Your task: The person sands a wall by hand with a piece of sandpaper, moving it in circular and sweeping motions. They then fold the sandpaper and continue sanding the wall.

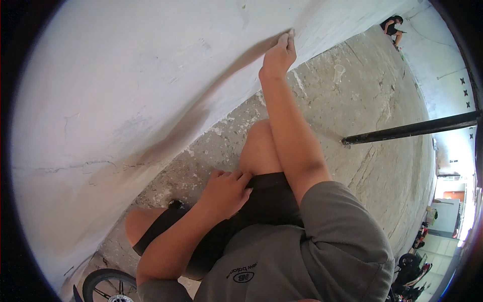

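My right hand (279,56) is raised against the white wall (126,80), its fingers pressed together and their tips at the wall surface. Whatever they may hold is too small to make out. The fingertips look greyish. My left hand (226,194) rests low over my lap, beside the hem of my dark shorts (274,189), with its fingers loosely bent and a little apart. No object shows in it. A long brownish shadow or stain runs along the wall below my right hand.
Stained concrete floor (367,95) meets the wall's base. A black pole (412,128) reaches in from the right. Part of a spoked wheel (108,287) is at the lower left. Another person (392,27) sits far off at the upper right. Motorbikes (410,272) stand at the lower right.
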Tool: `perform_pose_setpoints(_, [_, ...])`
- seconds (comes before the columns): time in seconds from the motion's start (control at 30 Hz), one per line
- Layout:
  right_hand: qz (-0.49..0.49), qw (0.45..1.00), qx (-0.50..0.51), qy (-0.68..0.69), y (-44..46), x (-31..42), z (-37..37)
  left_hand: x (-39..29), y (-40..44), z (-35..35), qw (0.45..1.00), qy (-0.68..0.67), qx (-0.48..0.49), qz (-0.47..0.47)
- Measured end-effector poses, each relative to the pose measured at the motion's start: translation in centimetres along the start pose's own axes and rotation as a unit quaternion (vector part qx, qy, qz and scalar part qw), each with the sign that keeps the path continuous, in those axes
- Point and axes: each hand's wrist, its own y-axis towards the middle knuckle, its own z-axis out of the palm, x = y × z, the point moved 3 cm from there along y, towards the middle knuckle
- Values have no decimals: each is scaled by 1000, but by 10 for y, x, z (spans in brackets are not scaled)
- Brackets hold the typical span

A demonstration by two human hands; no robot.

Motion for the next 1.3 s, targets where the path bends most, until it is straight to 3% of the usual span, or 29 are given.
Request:
perform_pose_setpoints(0.07, [-76,994,68,-43,-11,15,7,-1,0,0,1000,-16,-2,9])
perform_pose_setpoints(0.17, [18,998,-22,48,16,5,0,0,1,1,1000,4,-10,10])
perform_pose_setpoints(0.27, [54,996,-20,62,18,-9,-6,2,0,2,1000,-7,-8,1])
perform_pose_setpoints(0.4, [-24,999,41,-2,-7,7,1,1,3,-2,999,-8,30,-6])
perform_pose_setpoints(0.6, [38,998,-19,42,13,1,-8,-1,3,-5,1000,10,-11,15])
perform_pose_setpoints(0.7, [67,998,17,9,-23,31,4,4,5,-5,1000,-5,10,-2])
perform_pose_setpoints(0.77, [64,997,31,12,-17,37,4,2,6,-6,999,7,46,-4])
perform_pose_setpoints(0.9, [47,998,11,47,14,23,-5,4,6,-4,1000,5,27,6])
perform_pose_setpoints(1.03, [66,997,0,38,-2,19,-5,5,5,-3,999,-13,39,1])
perform_pose_setpoints(1.1, [31,999,27,-4,-13,21,0,4,5,-2,999,-17,50,-6])
perform_pose_setpoints(1.23, [49,998,-22,30,1,31,3,4,2,0,1000,-2,25,2])
perform_pose_setpoints(1.3, [50,999,-1,15,-8,28,1,4,3,-3,1000,8,16,8])
